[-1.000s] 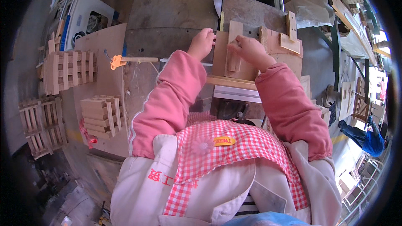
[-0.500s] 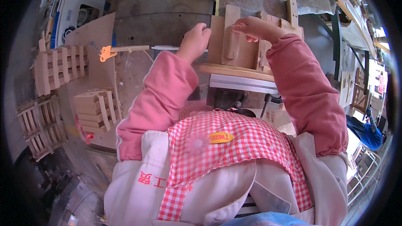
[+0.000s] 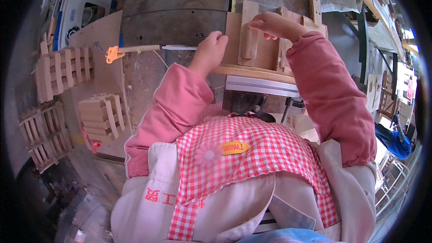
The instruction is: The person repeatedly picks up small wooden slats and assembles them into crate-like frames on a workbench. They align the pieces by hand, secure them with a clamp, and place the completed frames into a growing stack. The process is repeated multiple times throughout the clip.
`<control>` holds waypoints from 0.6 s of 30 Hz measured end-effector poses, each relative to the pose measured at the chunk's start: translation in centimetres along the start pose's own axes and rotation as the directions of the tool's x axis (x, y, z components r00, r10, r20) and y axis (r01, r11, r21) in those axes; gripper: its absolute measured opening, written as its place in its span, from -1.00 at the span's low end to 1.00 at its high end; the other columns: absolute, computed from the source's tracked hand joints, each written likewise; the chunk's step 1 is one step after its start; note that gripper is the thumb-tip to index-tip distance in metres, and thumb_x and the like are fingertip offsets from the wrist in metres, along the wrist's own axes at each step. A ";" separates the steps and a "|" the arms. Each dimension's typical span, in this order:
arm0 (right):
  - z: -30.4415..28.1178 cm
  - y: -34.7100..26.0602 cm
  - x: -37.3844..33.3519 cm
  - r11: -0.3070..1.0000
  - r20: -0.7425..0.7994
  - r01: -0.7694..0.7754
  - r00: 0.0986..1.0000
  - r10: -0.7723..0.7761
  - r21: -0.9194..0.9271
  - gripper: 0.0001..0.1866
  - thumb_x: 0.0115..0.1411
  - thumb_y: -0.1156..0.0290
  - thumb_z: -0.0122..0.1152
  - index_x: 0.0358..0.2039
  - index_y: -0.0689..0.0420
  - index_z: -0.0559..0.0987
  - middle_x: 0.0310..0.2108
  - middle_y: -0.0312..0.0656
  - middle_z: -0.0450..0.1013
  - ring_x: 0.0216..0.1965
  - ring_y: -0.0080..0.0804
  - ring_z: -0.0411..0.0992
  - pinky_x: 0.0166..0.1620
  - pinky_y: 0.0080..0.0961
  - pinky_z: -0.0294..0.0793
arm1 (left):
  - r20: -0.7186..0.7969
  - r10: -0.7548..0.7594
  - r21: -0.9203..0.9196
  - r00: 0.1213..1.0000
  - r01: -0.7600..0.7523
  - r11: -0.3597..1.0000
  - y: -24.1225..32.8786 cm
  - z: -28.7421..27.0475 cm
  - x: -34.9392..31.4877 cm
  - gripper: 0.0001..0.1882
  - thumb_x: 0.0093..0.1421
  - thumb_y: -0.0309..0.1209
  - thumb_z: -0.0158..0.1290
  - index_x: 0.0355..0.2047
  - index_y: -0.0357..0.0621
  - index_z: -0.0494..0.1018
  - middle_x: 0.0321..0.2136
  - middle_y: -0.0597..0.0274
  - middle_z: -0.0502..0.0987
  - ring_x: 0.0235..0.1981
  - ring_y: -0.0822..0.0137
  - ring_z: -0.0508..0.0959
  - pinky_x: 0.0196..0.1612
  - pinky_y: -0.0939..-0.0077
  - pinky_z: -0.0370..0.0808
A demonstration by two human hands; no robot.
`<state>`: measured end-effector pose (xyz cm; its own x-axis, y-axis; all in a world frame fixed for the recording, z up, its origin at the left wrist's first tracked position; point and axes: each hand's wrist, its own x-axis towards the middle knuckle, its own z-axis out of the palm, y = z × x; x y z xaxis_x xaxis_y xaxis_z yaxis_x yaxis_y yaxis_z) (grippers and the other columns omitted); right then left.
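Note:
My left hand (image 3: 209, 53) is closed, thumb against bent fingers, beside the left edge of a flat wooden board (image 3: 233, 40). Whether anything sits between its fingers is hidden. On the board lies a narrow wooden block (image 3: 250, 42). My right hand (image 3: 275, 26) reaches in from the right with curled fingers, and its fingertips close on the upper part of that block. More wood strips (image 3: 282, 54) lie to the right of the block, partly under my right wrist. A long wooden rail (image 3: 256, 73) runs along the board's near edge.
The board lies on a grey metal machine table (image 3: 180, 24) with a silver rail (image 3: 261, 85) at its near side. To the left are an orange plastic piece (image 3: 113, 54) on a bar, stacked wooden parts (image 3: 101, 117) and slatted wooden frames (image 3: 67, 72). Another person (image 3: 396, 141) is at far right.
My left hand has drawn slightly nearer to me along the board's left side. My right hand stays at the block. The whole view has shifted a little.

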<state>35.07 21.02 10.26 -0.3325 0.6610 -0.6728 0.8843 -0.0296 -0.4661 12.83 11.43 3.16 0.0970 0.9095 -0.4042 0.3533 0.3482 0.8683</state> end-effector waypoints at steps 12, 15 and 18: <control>0.4 -0.1 -0.5 0.998 -0.057 0.067 0.996 -0.066 0.016 -0.53 0.30 0.00 -0.01 -0.16 0.19 0.55 -0.55 -0.13 0.48 -0.56 -0.38 0.49 -0.48 -0.43 0.48 | 0.083 -0.007 -0.242 0.996 0.027 0.970 0.4 -0.5 -1.7 -0.54 0.36 -0.18 -0.17 0.05 -0.35 0.35 -0.07 -0.06 0.51 -0.04 0.11 0.52 0.01 0.34 0.45; 0.6 -0.4 -0.9 0.999 -0.071 0.027 0.997 -0.026 0.019 -0.52 0.28 0.01 -0.02 -0.16 0.22 0.55 -0.48 -0.06 0.52 -0.51 -0.33 0.55 -0.45 -0.41 0.55 | 0.206 -0.111 -0.379 0.972 0.184 0.907 0.1 -1.3 -2.4 -0.53 0.40 -0.18 -0.19 0.09 -0.35 0.30 -0.03 -0.01 0.49 -0.02 0.19 0.51 0.03 0.38 0.44; 1.0 -0.6 -1.0 0.998 -0.085 -0.042 0.995 0.045 0.040 -0.51 0.27 0.03 -0.03 -0.13 0.23 0.56 -0.42 0.00 0.54 -0.45 -0.26 0.57 -0.38 -0.36 0.56 | 0.250 -0.143 -0.357 0.958 0.229 0.906 -0.1 -1.4 -2.8 -0.53 0.40 -0.17 -0.19 0.10 -0.33 0.30 -0.02 -0.03 0.49 -0.02 0.19 0.51 0.04 0.36 0.43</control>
<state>34.55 19.63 10.63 -0.2629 0.7200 -0.6422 0.8836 -0.0876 -0.4599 11.23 9.20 4.64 0.2746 0.7644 -0.5833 0.0104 0.6043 0.7967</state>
